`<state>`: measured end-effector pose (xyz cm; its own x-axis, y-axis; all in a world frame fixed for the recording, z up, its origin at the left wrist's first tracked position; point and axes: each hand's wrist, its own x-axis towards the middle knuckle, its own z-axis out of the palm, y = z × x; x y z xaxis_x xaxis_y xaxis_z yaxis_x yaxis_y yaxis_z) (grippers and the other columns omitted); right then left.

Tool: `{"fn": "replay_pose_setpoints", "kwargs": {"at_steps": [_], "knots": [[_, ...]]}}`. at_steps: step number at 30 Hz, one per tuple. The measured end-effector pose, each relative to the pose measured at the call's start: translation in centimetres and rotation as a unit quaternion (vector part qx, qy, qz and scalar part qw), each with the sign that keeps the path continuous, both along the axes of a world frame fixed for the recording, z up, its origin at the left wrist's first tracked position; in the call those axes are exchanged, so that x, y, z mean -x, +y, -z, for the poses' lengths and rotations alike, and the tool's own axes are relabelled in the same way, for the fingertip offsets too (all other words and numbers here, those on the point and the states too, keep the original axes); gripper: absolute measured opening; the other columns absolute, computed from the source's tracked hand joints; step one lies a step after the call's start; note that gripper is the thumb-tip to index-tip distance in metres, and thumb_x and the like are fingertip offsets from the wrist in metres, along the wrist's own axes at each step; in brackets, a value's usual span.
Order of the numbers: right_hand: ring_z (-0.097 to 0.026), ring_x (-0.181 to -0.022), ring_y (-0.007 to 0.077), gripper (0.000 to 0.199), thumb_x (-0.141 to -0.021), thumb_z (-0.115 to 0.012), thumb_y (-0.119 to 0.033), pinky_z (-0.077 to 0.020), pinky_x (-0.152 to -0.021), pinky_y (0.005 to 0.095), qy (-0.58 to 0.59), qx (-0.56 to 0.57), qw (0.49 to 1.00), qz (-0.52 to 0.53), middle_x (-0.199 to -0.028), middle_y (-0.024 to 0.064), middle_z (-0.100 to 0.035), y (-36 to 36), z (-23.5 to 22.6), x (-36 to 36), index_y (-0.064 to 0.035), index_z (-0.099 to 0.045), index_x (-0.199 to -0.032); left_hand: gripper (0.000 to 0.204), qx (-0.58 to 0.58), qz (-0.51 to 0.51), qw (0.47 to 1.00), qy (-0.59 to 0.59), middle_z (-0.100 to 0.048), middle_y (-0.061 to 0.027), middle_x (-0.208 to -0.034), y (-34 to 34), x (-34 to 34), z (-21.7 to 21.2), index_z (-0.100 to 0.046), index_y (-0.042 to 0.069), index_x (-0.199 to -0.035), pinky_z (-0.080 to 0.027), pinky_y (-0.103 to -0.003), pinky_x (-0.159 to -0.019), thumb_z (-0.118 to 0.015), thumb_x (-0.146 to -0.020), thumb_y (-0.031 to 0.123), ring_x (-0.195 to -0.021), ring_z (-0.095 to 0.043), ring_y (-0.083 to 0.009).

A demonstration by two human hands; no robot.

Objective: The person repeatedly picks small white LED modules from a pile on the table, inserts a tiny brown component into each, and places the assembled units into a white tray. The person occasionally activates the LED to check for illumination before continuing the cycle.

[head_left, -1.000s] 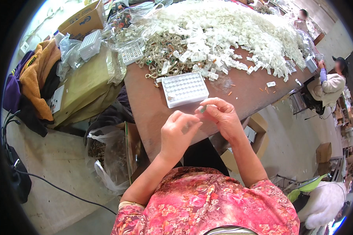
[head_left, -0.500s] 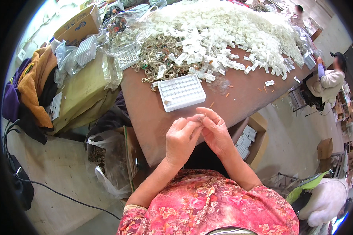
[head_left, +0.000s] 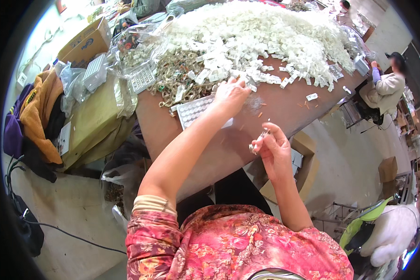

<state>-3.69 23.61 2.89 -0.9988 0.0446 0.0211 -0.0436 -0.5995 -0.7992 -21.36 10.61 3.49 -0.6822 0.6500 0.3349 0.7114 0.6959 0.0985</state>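
My left hand reaches over the white compartment tray to the near edge of a heap of small clear-and-white plastic pieces. Its fingers curl downward and look closed. Their tips are hidden, so I cannot make out what they hold. Above the table's near edge, my right hand is closed, palm up, on a small shiny metallic piece that shows between its fingers. The piece is too small to name more exactly. My left forearm hides part of the tray, whose round pockets show beside it.
A tangle of brownish strands lies left of the heap on the brown table. An open carton holding white trays stands below the right edge. Coats hang at left. Another person sits at far right.
My hands were together in front of the tray and have parted. The left has moved forward to the heap; the right has moved slightly right, with the shiny piece now visible in it.
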Motion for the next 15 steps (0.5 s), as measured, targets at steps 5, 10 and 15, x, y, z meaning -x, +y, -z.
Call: {"fn": "replay_pose_setpoints", "kwargs": {"at_steps": [5, 10, 15], "knots": [[-0.066, -0.067, 0.0189, 0.02, -0.087, -0.065, -0.001, -0.0546, -0.065, 0.0302, -0.019, 0.021, 1.0, 0.008, -0.078, 0.0122, -0.068, 1.0, -0.6, -0.9, -0.0043, -0.052, -0.102, 0.016, -0.005, 0.022, 0.999, -0.026, -0.061, -0.0089, -0.095, 1.0, 2.3, 0.4, -0.063, 0.009, -0.091, -0.053, -0.038, -0.079, -0.062, -0.076, 0.005, -0.094, -0.062, -0.0281], [-0.067, -0.064, 0.0191, 0.018, -0.086, -0.064, 0.001, -0.0539, -0.062, 0.0276, -0.064, -0.078, 0.994, -0.051, -0.081, 0.0146, -0.069, 0.3, -1.2, 0.6, -0.0054, -0.052, -0.098, 0.014, -0.469, -0.061, 0.842, -0.259, -0.067, -0.0034, -0.093, -3.3, 0.0, -2.5, -0.065, 0.007, -0.101, -0.049, -0.026, -0.07, -0.064, -0.088, 0.01, -0.083, -0.063, -0.012], [-0.066, -0.062, 0.0174, 0.012, -0.088, -0.064, -0.002, -0.0524, -0.059, 0.0265, -0.029, -0.01, 0.986, -0.166, -0.08, 0.0134, -0.069, -2.9, -1.5, 3.2, -0.0065, -0.054, -0.093, 0.013, -0.755, 0.07, 0.385, -0.526, -0.063, -0.0123, -0.103, -7.5, -10.8, -1.4, -0.056, 0.001, -0.107, -0.051, -0.032, -0.09, -0.055, -0.095, 0.005, -0.101, -0.062, -0.0202]]}}
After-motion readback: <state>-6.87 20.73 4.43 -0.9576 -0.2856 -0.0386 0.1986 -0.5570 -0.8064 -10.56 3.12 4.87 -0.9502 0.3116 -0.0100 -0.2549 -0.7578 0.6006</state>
